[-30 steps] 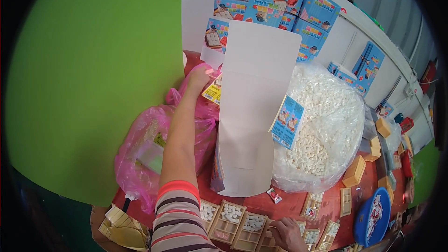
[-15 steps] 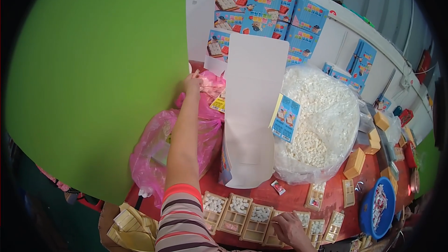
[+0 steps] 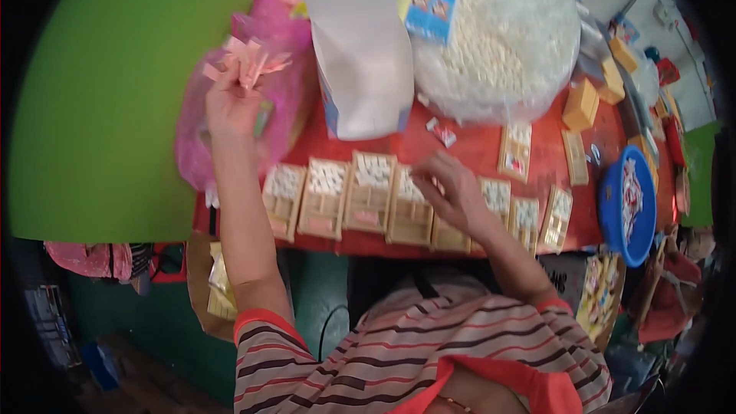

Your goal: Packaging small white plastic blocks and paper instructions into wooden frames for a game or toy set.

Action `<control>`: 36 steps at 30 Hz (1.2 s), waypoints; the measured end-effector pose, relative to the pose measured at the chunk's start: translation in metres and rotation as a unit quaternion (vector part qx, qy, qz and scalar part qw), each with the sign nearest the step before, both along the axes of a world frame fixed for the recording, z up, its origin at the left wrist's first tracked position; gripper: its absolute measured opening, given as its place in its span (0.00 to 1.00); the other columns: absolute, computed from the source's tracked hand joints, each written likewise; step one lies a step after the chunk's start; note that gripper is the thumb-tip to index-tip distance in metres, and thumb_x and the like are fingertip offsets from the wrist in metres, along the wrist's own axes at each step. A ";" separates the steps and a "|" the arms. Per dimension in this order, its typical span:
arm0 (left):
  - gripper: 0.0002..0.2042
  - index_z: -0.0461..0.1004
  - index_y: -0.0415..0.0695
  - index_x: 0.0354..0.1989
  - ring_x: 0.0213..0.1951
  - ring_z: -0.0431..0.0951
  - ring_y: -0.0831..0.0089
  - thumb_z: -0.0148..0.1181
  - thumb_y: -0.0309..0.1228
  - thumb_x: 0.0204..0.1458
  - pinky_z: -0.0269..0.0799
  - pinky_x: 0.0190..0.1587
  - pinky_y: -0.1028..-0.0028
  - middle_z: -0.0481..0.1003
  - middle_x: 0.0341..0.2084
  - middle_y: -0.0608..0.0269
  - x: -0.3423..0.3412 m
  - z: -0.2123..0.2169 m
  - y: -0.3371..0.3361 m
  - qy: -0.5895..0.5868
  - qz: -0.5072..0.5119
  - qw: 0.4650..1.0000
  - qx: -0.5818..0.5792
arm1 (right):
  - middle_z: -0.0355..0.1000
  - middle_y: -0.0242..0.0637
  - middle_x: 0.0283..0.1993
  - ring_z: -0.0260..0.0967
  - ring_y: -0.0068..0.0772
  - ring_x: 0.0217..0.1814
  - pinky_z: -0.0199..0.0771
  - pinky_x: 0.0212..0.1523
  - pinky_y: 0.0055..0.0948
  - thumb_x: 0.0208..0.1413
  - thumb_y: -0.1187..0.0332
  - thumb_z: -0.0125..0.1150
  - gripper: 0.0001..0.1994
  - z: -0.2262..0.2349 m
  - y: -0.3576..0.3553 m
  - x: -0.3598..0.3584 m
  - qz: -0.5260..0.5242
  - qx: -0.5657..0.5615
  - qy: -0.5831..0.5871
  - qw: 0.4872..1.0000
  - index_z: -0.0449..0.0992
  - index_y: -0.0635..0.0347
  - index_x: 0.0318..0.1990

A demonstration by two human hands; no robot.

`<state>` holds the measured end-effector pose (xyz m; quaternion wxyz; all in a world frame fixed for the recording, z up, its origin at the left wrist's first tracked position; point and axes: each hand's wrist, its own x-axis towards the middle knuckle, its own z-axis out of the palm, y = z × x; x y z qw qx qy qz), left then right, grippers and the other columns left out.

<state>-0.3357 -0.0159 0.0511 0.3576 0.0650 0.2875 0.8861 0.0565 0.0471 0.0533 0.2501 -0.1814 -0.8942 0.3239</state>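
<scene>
My left hand (image 3: 234, 107) is raised at the left, closed around a loose bunch of pale pink strips (image 3: 249, 63) that fan out past the fingers. Behind it lies a crumpled pink plastic bag (image 3: 195, 149). Over the row of trays hovers my right hand (image 3: 454, 190), its fingers bent and apart, with nothing visible in them. Small compartmented wooden trays (image 3: 410, 222) line the table's near edge; several hold white pieces (image 3: 374, 170) in the far compartment. A pink strip (image 3: 368, 218) rests in a near compartment of one tray.
Behind the trays stand an upright white carton (image 3: 356, 54) and a large clear bag of white pieces (image 3: 491, 54), a blue card leaning on it. At right are a blue basin (image 3: 621, 211) and wooden blocks (image 3: 580, 105). A green panel (image 3: 100, 107) borders the left.
My left hand has drawn back from the pink bags toward me, carrying pink strips. The view has tilted downward, showing more of my body. My right hand stays near the trays.
</scene>
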 end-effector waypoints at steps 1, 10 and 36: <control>0.11 0.66 0.38 0.50 0.53 0.74 0.57 0.50 0.20 0.58 0.74 0.55 0.55 0.72 0.48 0.52 0.034 0.003 -0.017 -0.055 -0.027 0.997 0.035 | 0.71 0.42 0.36 0.69 0.40 0.36 0.67 0.38 0.31 0.56 0.73 0.58 0.05 -0.003 0.001 -0.002 -0.010 -0.041 0.005 0.999 0.73 0.63 0.39; 0.10 0.70 0.41 0.46 0.53 0.75 0.61 0.49 0.19 0.58 0.72 0.58 0.53 0.75 0.46 0.54 0.233 -0.071 -0.078 -0.214 -0.180 0.956 0.088 | 0.69 0.31 0.38 0.64 0.19 0.41 0.66 0.44 0.21 0.61 0.69 0.57 0.11 -0.038 -0.034 0.040 -0.022 -0.304 0.051 0.951 0.73 0.67 0.46; 0.11 0.72 0.39 0.47 0.52 0.75 0.65 0.54 0.18 0.55 0.73 0.58 0.59 0.75 0.47 0.56 0.285 -0.116 -0.085 -0.264 -0.135 0.953 0.057 | 0.67 0.41 0.30 0.68 0.46 0.34 0.68 0.35 0.40 0.55 0.70 0.58 0.05 -0.059 -0.051 0.055 -0.050 -0.088 0.046 0.994 0.74 0.60 0.36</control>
